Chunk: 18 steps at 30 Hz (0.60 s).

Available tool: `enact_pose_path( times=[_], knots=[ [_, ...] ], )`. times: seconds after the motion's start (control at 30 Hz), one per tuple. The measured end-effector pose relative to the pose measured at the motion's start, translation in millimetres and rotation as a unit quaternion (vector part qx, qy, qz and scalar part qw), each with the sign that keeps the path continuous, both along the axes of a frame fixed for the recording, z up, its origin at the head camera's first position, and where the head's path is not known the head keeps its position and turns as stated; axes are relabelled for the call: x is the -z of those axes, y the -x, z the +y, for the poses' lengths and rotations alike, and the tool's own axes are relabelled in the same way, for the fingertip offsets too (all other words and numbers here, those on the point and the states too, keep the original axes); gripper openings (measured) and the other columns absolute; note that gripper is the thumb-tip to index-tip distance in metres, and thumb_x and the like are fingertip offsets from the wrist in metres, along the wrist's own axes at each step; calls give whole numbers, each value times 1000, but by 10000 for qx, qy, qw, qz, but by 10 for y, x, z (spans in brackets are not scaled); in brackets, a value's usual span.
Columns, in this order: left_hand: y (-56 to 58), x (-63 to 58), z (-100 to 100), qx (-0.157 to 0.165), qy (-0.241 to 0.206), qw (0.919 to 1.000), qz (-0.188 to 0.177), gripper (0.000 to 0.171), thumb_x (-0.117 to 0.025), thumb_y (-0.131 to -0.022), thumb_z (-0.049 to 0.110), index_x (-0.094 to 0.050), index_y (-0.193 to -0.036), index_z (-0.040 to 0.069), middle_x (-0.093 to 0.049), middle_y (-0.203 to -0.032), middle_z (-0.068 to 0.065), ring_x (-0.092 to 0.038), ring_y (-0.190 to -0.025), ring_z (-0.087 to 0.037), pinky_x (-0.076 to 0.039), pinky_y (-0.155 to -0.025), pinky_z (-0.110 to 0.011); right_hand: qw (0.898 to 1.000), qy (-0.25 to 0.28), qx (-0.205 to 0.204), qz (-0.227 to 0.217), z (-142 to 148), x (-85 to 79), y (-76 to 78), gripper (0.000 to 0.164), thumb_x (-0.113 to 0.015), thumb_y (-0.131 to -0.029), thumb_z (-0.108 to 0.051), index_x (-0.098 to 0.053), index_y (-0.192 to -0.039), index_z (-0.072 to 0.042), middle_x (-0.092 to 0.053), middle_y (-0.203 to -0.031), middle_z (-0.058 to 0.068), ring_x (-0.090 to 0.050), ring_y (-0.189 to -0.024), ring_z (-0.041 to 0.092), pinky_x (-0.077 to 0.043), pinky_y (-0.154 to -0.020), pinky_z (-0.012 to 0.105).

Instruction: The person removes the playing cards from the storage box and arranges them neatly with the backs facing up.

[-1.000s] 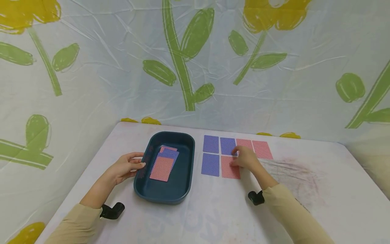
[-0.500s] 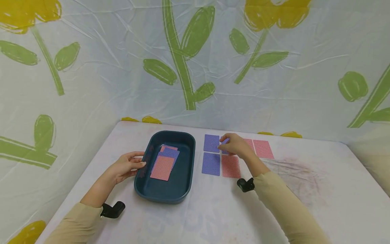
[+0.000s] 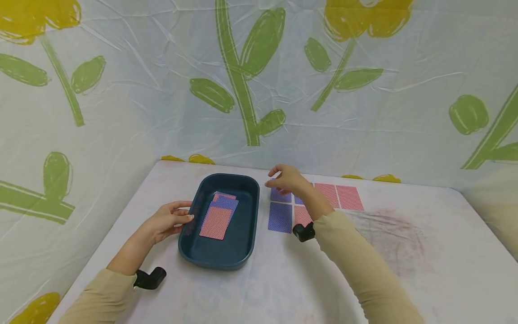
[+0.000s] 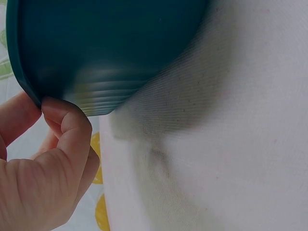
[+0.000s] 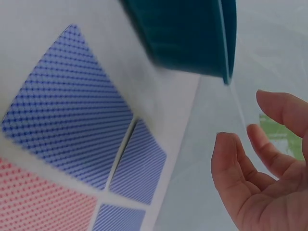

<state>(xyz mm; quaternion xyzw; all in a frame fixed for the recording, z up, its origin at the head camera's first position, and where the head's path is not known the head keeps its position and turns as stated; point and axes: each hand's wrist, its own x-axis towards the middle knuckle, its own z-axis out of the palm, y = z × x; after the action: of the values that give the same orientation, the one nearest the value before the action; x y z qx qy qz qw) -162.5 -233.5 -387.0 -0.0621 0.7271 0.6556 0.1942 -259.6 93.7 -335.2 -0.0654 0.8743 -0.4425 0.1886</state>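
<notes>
My left hand (image 3: 167,222) pinches the left rim of a dark teal plastic tub (image 3: 230,256); the left wrist view shows thumb and fingers on its rim (image 4: 14,62). Inside the tub lie several overlapping playing cards, with a red-backed card (image 3: 214,223) on top of a blue-backed card (image 3: 227,204). Above the table to the tub's right hovers my right hand (image 3: 289,180), fingers loosely bent and apart, holding nothing. Beneath it is the far-left blue card (image 3: 279,195), partly hidden. The near blue card (image 5: 67,110) shows whole in the right wrist view.
Two red cards (image 3: 350,198) lie at the right end of the back row. A red card (image 3: 301,215) in the front row is partly covered by the right arm. The white table (image 3: 445,252) meets a flower-printed sheet (image 3: 364,135) behind.
My right hand has moved left and away from me, from over the front red card to over the far-left blue card. The left hand and tub have stayed put.
</notes>
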Motion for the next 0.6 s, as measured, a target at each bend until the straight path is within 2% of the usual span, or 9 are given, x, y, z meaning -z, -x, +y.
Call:
enact_pose_path(
  times=[0.13, 0.33, 0.47, 0.6],
  knots=[
    [4, 3, -4, -15, 37, 10000, -18, 57, -59, -90, 3, -32, -139, -5, -49, -95, -7, -53, -84, -14, -49, -72, -26, 9998, 179, -57, -48, -173, -38, -6, 33, -70, -82, -12, -55, -109, 0, -53, -88, 9, -53, -79, 25, -52, -74, 38],
    [-1, 4, -9, -22, 65, 10000, -15, 56, -59, -90, 4, -33, -139, -5, -49, -95, -7, -54, -84, -15, -50, -73, -27, 9970, 626, -310, -342, -471, -9, -47, 30, -69, -83, -9, -56, -108, 1, -49, -77, 5, -50, -69, 19, -52, -69, 37],
    [-1, 8, -8, -25, 12, 10000, -1, 57, -60, -90, 4, -33, -139, -4, -50, -95, -7, -55, -84, -16, -50, -73, -28, 9960, 669, -483, -351, -652, 13, -86, 29, -69, -83, -8, -57, -108, 0, -49, -76, 4, -48, -66, 16, -51, -65, 33],
    [2, 9, -12, -17, -28, 10000, -9, 57, -59, -90, 3, -32, -139, -5, -50, -96, -7, -55, -85, -16, -51, -74, -28, 9953, 648, -657, -291, -801, 24, -119, 28, -70, -82, -8, -58, -106, 1, -51, -77, 4, -50, -70, 18, -52, -67, 35]
  ],
)
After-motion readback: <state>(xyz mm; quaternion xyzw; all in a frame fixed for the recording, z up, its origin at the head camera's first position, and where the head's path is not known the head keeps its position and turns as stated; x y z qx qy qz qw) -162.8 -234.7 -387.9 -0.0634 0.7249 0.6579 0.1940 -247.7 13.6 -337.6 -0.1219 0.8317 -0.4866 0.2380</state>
